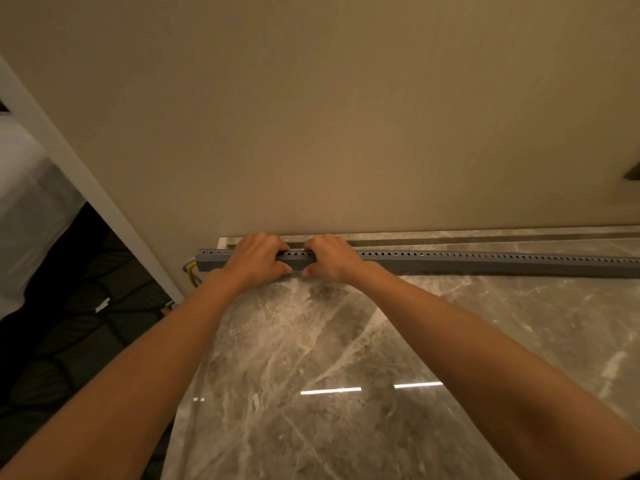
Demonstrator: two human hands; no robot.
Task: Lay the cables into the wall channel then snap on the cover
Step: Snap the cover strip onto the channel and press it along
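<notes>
A long grey slotted cable channel (485, 262) lies along the foot of the beige wall on a marble top, with a grey cover on its front face. My left hand (258, 259) and my right hand (332, 259) sit side by side near its left end, fingers curled over the top edge and thumbs under the front, both gripping the channel and cover. Yellow and grey cables (191, 271) poke out of the channel's left end. The cables inside are hidden.
The marble top (311, 358) stretches from the wall towards me and ends at a left edge. Left of it stand a white door frame (86, 181) and dark quilted padding (69, 341) lower down. A dark fitting (632, 174) shows on the wall at right.
</notes>
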